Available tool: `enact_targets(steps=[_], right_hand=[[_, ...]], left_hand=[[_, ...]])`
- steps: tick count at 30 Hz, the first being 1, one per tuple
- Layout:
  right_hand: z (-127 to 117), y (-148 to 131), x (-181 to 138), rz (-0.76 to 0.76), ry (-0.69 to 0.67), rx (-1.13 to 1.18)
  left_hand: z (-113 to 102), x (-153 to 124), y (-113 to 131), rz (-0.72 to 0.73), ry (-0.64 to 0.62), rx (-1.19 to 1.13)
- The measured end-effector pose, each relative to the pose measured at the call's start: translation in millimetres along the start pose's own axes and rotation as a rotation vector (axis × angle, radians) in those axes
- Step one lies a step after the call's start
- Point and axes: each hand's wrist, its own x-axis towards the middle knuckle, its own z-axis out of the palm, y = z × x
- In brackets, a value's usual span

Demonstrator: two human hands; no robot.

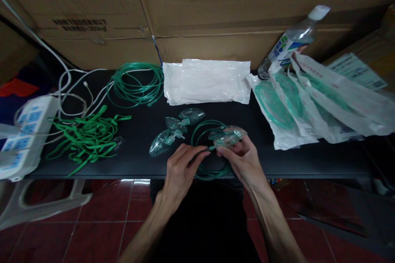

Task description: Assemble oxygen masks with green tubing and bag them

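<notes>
My right hand (243,160) grips a clear green oxygen mask (227,135) over the near edge of a black table (308,160). My left hand (182,164) pinches the end of a green tube (203,131) right at the mask's port. The tube's coil lies under and between both hands. Two more clear masks (173,133) lie just left of the coil, on the table.
A stack of empty clear bags (206,80) lies at the back centre. Packed bags (308,102) and a water bottle (288,43) are at the right. Coiled green tubing (135,84), green straps (86,135), white cables and a power strip (21,137) are at the left. Cardboard boxes stand behind.
</notes>
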Motion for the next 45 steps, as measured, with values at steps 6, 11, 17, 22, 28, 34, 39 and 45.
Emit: enact_targets(steps=[6,11,17,22,28,34,39,45], right_hand=[[-5.1,0.6,0.4,0.005,-0.055,-0.047],[-4.6,-1.1,1.7,0.031,-0.072,-0.036],[0.1,-1.6,5.2,0.037,-0.029,-0.015],[2.9,-1.6,3.3,0.044,0.019,-0.011],[-3.1,1.0,1.5,0.04,-0.033,-0.075],[-5.6,1.4,2.8,0.039,-0.084,-0.069],[-3.6,0.2,3.8,0.067,-0.055,-0.085],[2.3,-4.1,5.6,0.059,-0.004,-0.026]], left_hand=[[-1.9,1.7,0.1,0.049,-0.065,0.023],[-3.5,1.7,-0.3,0.032,-0.134,0.029],[-1.6,2.9,-0.9,-0.098,-0.084,-0.006],[-0.2,3.6,3.2,-0.118,0.014,-0.023],[-0.5,-0.8,1.4,-0.026,0.025,-0.072],[-1.8,-2.2,-1.8,-0.014,-0.063,-0.059],[-3.6,0.7,-1.4,-0.061,-0.13,-0.082],[-5.1,7.2,2.4,-0.167,-0.164,-0.086]])
